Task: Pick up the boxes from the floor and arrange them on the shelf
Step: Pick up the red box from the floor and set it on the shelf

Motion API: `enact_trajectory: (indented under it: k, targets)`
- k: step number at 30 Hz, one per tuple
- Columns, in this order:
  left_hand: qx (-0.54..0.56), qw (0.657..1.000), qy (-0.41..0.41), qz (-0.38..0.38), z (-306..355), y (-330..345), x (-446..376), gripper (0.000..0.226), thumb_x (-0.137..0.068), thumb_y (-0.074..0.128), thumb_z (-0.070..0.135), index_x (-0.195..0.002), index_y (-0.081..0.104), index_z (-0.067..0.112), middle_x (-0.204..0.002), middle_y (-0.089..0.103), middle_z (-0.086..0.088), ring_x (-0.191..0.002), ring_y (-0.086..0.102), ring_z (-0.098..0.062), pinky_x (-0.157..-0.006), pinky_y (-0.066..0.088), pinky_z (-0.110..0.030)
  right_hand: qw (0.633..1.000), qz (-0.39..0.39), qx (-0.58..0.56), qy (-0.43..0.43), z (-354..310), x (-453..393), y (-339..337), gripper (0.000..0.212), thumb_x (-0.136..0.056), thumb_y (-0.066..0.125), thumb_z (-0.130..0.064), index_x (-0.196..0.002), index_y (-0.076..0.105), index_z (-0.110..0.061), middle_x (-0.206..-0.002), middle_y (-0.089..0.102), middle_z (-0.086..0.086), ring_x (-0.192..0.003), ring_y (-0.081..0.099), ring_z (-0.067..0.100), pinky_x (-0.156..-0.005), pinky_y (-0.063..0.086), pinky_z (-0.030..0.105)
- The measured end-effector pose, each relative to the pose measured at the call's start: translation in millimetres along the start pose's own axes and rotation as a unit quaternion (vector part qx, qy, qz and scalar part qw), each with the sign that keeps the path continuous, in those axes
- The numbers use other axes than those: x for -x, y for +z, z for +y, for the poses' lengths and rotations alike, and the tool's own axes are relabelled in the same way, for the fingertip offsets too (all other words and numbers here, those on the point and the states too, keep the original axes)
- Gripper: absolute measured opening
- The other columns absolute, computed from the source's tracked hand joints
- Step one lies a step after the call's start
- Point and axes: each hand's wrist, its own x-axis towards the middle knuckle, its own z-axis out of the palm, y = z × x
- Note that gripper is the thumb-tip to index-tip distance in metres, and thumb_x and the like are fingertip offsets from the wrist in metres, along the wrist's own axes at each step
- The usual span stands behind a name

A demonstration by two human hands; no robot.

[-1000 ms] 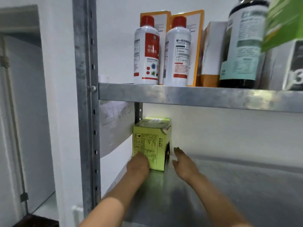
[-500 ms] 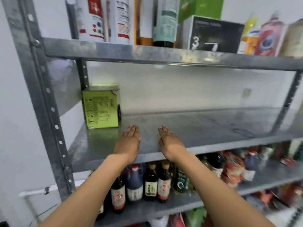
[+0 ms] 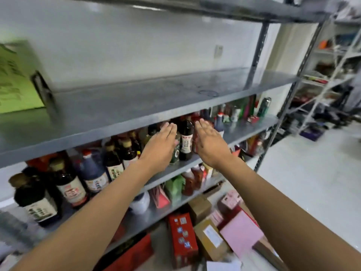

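Note:
A green box stands at the far left of the grey metal shelf, blurred by motion. My left hand and my right hand are stretched out flat in front of the shelf below it, fingers together, palms facing each other, holding nothing. On the floor under the shelves lie several boxes: a red box, a brown cardboard box and a pink box.
Dark sauce bottles crowd the shelf under the grey one. Lower down stand small cartons and packets. Another metal rack stands at the right. White floor opens to the right.
My hands have let go of the green box and drawn back from the shelf. My view has swung right and down, so the floor boxes show.

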Motion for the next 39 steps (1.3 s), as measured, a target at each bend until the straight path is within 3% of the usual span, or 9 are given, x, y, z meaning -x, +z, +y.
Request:
enact_trajectory:
  k: [4,9,14,23,29,33,39]
  targets:
    - [0.016,0.999,0.026,-0.042,34,47,-14,0.054,-0.105,0.026,0.025,-0.152,0.011,0.005,-0.160,0.011,-0.009,-0.149,0.004,-0.018,-0.120,0.012,-0.031,0.999,-0.033,-0.011,0.031,46,22,24,0.061,-0.103,0.030,-0.024,-0.155,0.002,-0.009,-0.163,0.002,0.009,-0.151,0.003,0.021,-0.122,0.008,0.035]
    - [0.046,0.987,0.017,-0.153,65,100,-20,0.055,-0.105,0.024,0.029,-0.153,0.006,0.008,-0.162,0.004,-0.004,-0.149,0.000,-0.015,-0.120,0.013,-0.031,0.995,-0.073,-0.049,0.056,96,32,71,0.064,-0.103,0.032,-0.027,-0.155,0.000,-0.007,-0.163,0.002,0.009,-0.151,0.002,0.020,-0.122,0.008,0.035]
    - [0.072,0.973,-0.046,-0.216,70,159,-16,0.055,-0.105,0.023,0.030,-0.153,0.007,0.009,-0.162,0.005,-0.003,-0.148,0.000,-0.014,-0.117,0.009,-0.028,0.987,-0.116,-0.086,0.073,130,51,131,0.062,-0.103,0.030,-0.027,-0.155,0.001,-0.008,-0.163,0.002,0.009,-0.151,0.001,0.020,-0.122,0.004,0.034]
    - [-0.001,0.958,-0.052,-0.282,62,277,31,0.057,-0.104,0.024,0.030,-0.153,0.006,0.007,-0.161,0.009,-0.009,-0.149,0.007,-0.019,-0.118,0.011,-0.031,0.960,-0.251,-0.093,0.088,166,78,246,0.064,-0.102,0.030,-0.025,-0.155,-0.001,-0.009,-0.163,0.000,0.008,-0.151,0.000,0.019,-0.122,0.008,0.039]
    - [-0.010,0.938,-0.048,-0.342,42,381,59,0.057,-0.104,0.023,0.032,-0.152,0.007,0.006,-0.161,0.011,-0.009,-0.148,0.008,-0.019,-0.121,0.011,-0.033,0.926,-0.337,-0.099,0.135,178,103,376,0.068,-0.100,0.035,-0.024,-0.154,-0.003,-0.007,-0.163,0.000,0.008,-0.151,0.001,0.019,-0.121,0.009,0.035]
    - [0.023,0.902,-0.083,-0.422,15,453,85,0.057,-0.105,0.023,0.030,-0.152,0.005,0.004,-0.161,0.005,-0.010,-0.149,0.000,-0.018,-0.120,0.006,-0.028,0.892,-0.400,-0.124,0.168,180,126,466,0.070,-0.100,0.035,-0.024,-0.154,-0.006,-0.007,-0.163,-0.005,0.008,-0.151,-0.003,0.019,-0.122,0.010,0.038]
    - [0.062,0.881,-0.124,-0.452,-5,575,148,0.056,-0.105,0.024,0.030,-0.153,0.009,0.007,-0.161,0.011,-0.008,-0.149,0.005,-0.018,-0.118,0.013,-0.029,0.860,-0.412,-0.195,0.230,193,148,586,0.069,-0.102,0.033,-0.034,-0.155,-0.003,-0.010,-0.164,0.000,0.006,-0.151,0.003,0.020,-0.121,0.013,0.039]
